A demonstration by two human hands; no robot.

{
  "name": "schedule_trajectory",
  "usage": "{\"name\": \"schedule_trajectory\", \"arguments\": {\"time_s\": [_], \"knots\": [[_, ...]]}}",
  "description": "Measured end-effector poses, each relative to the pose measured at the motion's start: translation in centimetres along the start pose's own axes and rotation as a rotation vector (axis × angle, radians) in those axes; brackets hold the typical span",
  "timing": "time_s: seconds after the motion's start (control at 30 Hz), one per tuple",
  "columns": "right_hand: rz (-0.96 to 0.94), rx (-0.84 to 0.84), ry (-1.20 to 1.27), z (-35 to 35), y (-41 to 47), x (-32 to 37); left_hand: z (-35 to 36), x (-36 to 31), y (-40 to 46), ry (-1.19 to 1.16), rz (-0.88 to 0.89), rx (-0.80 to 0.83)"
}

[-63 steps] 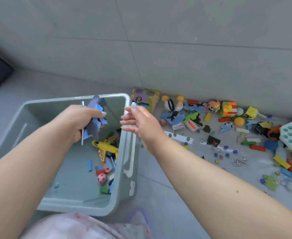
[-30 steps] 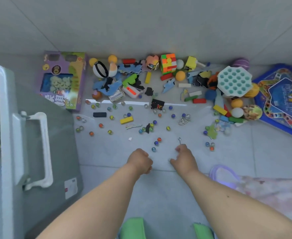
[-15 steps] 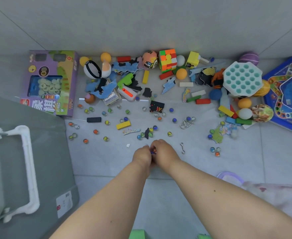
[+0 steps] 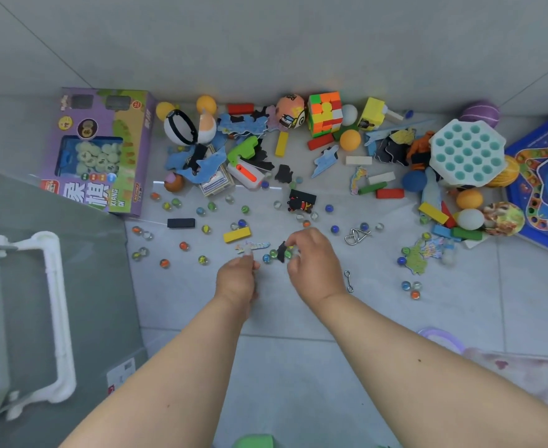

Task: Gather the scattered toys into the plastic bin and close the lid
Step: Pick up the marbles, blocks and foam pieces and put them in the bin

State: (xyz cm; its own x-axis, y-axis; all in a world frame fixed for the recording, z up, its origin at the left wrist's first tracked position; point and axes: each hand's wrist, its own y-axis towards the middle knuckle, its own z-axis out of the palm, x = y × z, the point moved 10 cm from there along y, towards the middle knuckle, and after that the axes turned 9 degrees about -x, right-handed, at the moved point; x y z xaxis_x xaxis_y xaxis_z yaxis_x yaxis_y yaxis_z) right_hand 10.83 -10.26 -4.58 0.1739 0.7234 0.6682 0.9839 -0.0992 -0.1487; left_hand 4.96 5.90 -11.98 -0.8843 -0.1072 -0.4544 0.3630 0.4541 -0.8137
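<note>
Toys lie scattered on the grey floor along the wall. The grey plastic bin [image 4: 98,286] with a white latch handle [image 4: 56,318] stands at the left edge; its inside is out of view. My left hand [image 4: 237,281] is curled, one fingertip touching a pale flat puzzle piece [image 4: 255,245]; what the palm holds is hidden. My right hand [image 4: 313,260] pinches a small black puzzle piece [image 4: 281,252] just above the floor. Several glass marbles [image 4: 268,258] lie between the two hands.
A purple game box [image 4: 98,147] lies beside the bin. Balls, a colour cube [image 4: 326,113], wooden blocks and foam pieces crowd the wall. A teal peg tray [image 4: 466,151] and blue game board [image 4: 547,182] sit right. Metal ring puzzle [image 4: 356,236] and hook [image 4: 348,281] lie near my right hand.
My hands left the bin and came down to the floor. They met over a marble, then parted; the right hand now grips the black piece and the left touches the pale piece.
</note>
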Motion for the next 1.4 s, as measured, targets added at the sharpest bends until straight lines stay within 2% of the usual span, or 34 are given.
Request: {"name": "schedule_trajectory", "arguments": {"time_s": [0.1, 0.2, 0.27, 0.53, 0.77, 0.9, 1.0, 1.23, 1.3, 1.4], "knots": [[-0.048, 0.134, -0.256, 1.6, 1.1, -2.1, -0.2, -3.3, 0.6, 0.554, 0.429, -0.057], [-0.149, 0.195, -0.338, 2.7, 1.5, -2.0, 1.8, -4.4, 0.2, 0.89, 0.595, 0.003], [-0.215, 0.249, -0.35, 3.6, 1.6, -1.6, 3.2, -4.7, -0.1, 1.021, 0.662, 0.045], [-0.206, 0.361, -0.325, 5.2, 2.0, -1.8, 6.2, -3.9, -0.3, 1.19, 0.789, 0.118], [-0.142, 0.378, -0.333, 5.8, 2.1, -2.0, 6.7, -3.8, -0.7, 1.205, 0.834, 0.142], [-0.107, 0.359, -0.252, 5.6, 2.0, -1.5, 6.8, -4.1, -0.9, 1.086, 0.818, 0.177], [-0.098, 0.316, -0.158, 4.6, 1.9, -0.9, 6.5, -4.7, -1.4, 0.845, 0.796, 0.248], [-0.12, 0.207, 0.032, 1.9, 1.6, 2.0, 4.8, -3.3, -2.1, -0.143, 0.082, 0.452], [-0.183, 0.184, 0.051, 1.5, 1.5, 3.1, 4.9, -2.9, -2.4, -0.313, -0.046, 0.497], [-0.379, 0.234, 0.049, 2.1, 0.4, 5.3, 5.2, -1.5, -2.0, -0.443, -0.219, 0.515]]}}
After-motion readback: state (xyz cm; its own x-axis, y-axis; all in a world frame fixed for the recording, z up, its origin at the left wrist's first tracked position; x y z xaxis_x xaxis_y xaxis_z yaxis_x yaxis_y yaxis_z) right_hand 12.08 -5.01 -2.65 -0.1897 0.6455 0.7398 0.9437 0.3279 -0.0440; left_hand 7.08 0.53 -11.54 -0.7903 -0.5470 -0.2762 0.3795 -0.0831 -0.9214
